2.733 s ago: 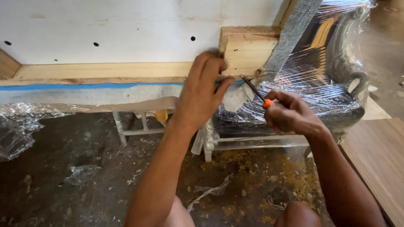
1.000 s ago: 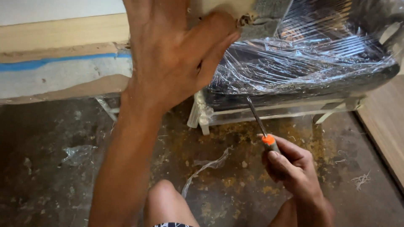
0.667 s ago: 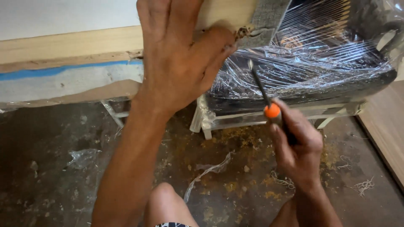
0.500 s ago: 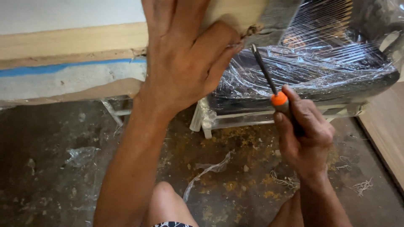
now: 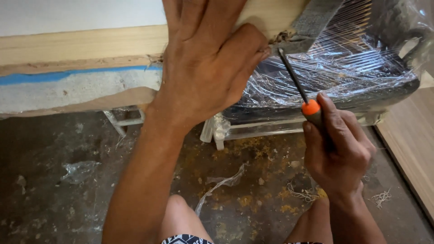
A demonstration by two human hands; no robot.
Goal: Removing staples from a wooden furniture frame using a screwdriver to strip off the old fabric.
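Note:
My left hand (image 5: 208, 58) lies flat with its fingers spread against a pale wooden block at the end of a long wooden board (image 5: 77, 45). My right hand (image 5: 337, 149) is closed on a screwdriver (image 5: 302, 97) with an orange collar and a dark handle. Its thin metal shaft points up and left, and the tip sits just right of my left thumb, by the grey strip (image 5: 312, 20) on the block. Behind the tool is a dark seat wrapped in clear plastic film (image 5: 343, 68).
The board has a blue stripe (image 5: 68, 74) and a rough grey underside. White frame legs (image 5: 253, 129) stand under the wrapped seat. The dirty floor (image 5: 68, 180) holds sawdust and plastic scraps (image 5: 221, 185). A light wood panel (image 5: 411, 140) lies at right. My knees show at the bottom.
My right hand has risen from low near the floor and brought the screwdriver tip up to the block beside my left thumb. My left hand stayed pressed on the wood.

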